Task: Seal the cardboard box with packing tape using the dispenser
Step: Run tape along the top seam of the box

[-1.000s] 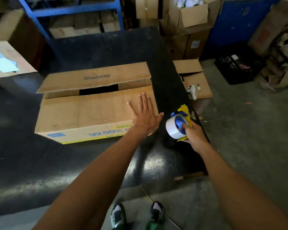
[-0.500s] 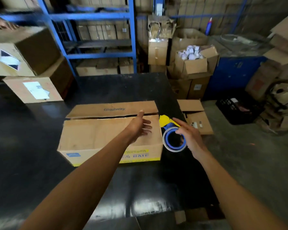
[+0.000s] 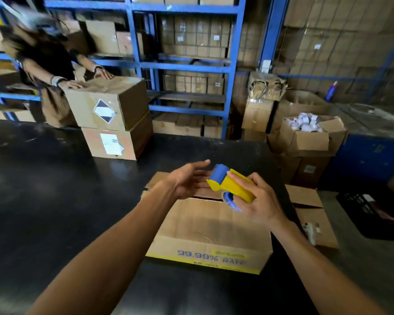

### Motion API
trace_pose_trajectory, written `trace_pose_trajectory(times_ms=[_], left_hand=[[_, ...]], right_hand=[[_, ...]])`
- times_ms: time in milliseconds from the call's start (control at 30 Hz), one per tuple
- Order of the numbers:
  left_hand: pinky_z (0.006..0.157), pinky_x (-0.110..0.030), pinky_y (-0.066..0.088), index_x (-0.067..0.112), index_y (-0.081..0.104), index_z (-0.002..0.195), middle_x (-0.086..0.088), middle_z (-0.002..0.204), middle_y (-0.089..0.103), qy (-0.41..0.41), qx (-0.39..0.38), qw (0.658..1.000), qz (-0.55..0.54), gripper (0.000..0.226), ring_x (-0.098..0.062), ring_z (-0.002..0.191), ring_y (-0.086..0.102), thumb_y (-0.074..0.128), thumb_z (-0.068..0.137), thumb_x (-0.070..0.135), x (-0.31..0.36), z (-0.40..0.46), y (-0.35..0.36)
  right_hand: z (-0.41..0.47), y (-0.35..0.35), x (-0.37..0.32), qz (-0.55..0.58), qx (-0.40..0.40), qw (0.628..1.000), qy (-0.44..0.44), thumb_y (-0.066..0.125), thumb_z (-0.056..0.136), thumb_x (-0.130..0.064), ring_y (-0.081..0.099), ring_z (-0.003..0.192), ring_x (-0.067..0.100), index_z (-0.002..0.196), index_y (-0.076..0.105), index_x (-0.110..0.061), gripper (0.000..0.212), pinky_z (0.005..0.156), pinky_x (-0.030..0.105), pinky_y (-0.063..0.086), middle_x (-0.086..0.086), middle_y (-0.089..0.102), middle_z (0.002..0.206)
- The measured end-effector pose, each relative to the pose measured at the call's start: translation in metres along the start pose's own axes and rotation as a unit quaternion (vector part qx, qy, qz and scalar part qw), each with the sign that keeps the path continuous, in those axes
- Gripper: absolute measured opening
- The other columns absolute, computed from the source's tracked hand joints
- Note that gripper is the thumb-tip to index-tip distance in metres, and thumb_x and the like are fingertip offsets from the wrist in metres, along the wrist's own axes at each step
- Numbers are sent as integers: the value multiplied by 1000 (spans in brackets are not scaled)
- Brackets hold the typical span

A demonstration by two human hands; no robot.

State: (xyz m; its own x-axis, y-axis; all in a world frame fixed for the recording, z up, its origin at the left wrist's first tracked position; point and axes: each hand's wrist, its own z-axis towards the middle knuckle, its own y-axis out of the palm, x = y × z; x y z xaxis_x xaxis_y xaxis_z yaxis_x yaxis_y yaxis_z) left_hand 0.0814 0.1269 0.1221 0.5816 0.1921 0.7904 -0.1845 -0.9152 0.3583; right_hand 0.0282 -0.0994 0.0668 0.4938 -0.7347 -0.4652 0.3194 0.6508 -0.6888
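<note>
A flat cardboard box (image 3: pixel 205 226) with blue "99.99%" print on its yellow-edged front lies on the black table (image 3: pixel 55 201). Its two top flaps are folded down, and a dark gap shows along the seam between them. My right hand (image 3: pixel 257 201) grips a yellow and blue tape dispenser (image 3: pixel 231 185) just above the far part of the box, its blue roller end pointing left. My left hand (image 3: pixel 187 180) hovers open beside the dispenser's head, palm turned toward it, fingers spread, above the far flap.
Two stacked cardboard boxes (image 3: pixel 114 119) stand at the table's far left, with another person (image 3: pixel 43 57) leaning on the top one. Blue shelving (image 3: pixel 182 64) with cartons fills the back. Open cartons (image 3: pixel 305 137), a black crate (image 3: pixel 373 212) and a flattened box (image 3: pixel 312 214) lie to the right.
My left hand has lifted off the near flap and now hovers by the dispenser. My right hand has raised the dispenser and carried it over the box. The view has tilted up.
</note>
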Motion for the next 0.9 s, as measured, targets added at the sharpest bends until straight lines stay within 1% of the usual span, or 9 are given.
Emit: trace_pose_trajectory(times_ms=[100, 167, 267, 367, 533, 733, 767, 833, 900], left_hand=[[66, -37, 63, 6, 68, 104, -13, 84, 77, 15, 28, 999, -17, 16, -23, 73, 75, 64, 94, 17, 17, 4, -24], [60, -35, 62, 4, 67, 98, -14, 79, 76, 16, 60, 998, -16, 9, -22, 67, 75, 60, 96, 9, 27, 7, -37], [56, -33, 61, -1, 65, 94, -15, 69, 73, 23, 115, 993, 21, 10, -21, 58, 73, 56, 96, 4, 39, 14, -58], [52, -33, 59, -4, 67, 99, -16, 69, 73, 63, 185, 978, 79, 15, -22, 58, 72, 54, 97, 3, 46, 26, -78], [49, -34, 58, -5, 68, 101, -19, 76, 72, 89, 263, 960, 40, 25, -25, 58, 71, 44, 98, 0, 32, 45, -119], [38, -30, 53, -8, 67, 97, -19, 75, 70, 86, 314, 944, -48, 21, -25, 48, 68, 46, 93, -8, 16, 59, -167], [39, -32, 55, -8, 65, 98, -21, 77, 70, 77, 313, 945, -56, 20, -25, 48, 69, 46, 94, -8, 15, 60, -177], [49, -34, 61, -8, 64, 99, -22, 82, 72, 67, 306, 948, -59, 17, -25, 53, 71, 47, 96, -8, 11, 61, -194], [59, -36, 62, -8, 65, 99, -23, 85, 74, 57, 313, 946, -60, 15, -26, 59, 73, 50, 96, -6, 5, 66, -207]], right_hand=[[31, 20, -10, 44, 8, 999, -7, 62, 77, -32, 50, 72, 12, 139, 45, -48, 67, 65, 22, 45, -5, 41, 92], [48, 35, -16, 74, 13, 997, -11, 65, 77, -24, 51, 74, 13, 136, 46, -50, 68, 67, 16, 42, -3, 44, 91], [70, 56, -23, 80, -8, 997, -2, 67, 78, -25, 53, 78, 12, 131, 44, -62, 68, 66, 18, 44, -5, 44, 92], [89, 74, -26, 69, -57, 996, 17, 69, 81, -28, 53, 80, 10, 134, 48, -54, 62, 70, 27, 48, -5, 45, 93], [107, 115, -35, 64, -121, 990, 23, 71, 80, -36, 55, 79, 11, 121, 44, -70, 59, 71, 25, 48, -5, 49, 91], [128, 146, -20, 28, -200, 979, 24, 71, 75, -54, 55, 77, 14, 130, 56, -50, 57, 70, 40, 51, -5, 50, 89], [129, 148, -15, 23, -209, 977, 28, 70, 73, -59, 55, 76, 14, 130, 56, -48, 59, 70, 41, 51, -5, 50, 89], [128, 151, -7, 23, -222, 974, 27, 68, 71, -64, 55, 76, 15, 129, 58, -47, 61, 69, 40, 51, -4, 50, 88], [126, 156, -2, 23, -233, 972, 9, 66, 70, -67, 55, 76, 15, 126, 57, -53, 59, 68, 38, 50, -4, 50, 88]])
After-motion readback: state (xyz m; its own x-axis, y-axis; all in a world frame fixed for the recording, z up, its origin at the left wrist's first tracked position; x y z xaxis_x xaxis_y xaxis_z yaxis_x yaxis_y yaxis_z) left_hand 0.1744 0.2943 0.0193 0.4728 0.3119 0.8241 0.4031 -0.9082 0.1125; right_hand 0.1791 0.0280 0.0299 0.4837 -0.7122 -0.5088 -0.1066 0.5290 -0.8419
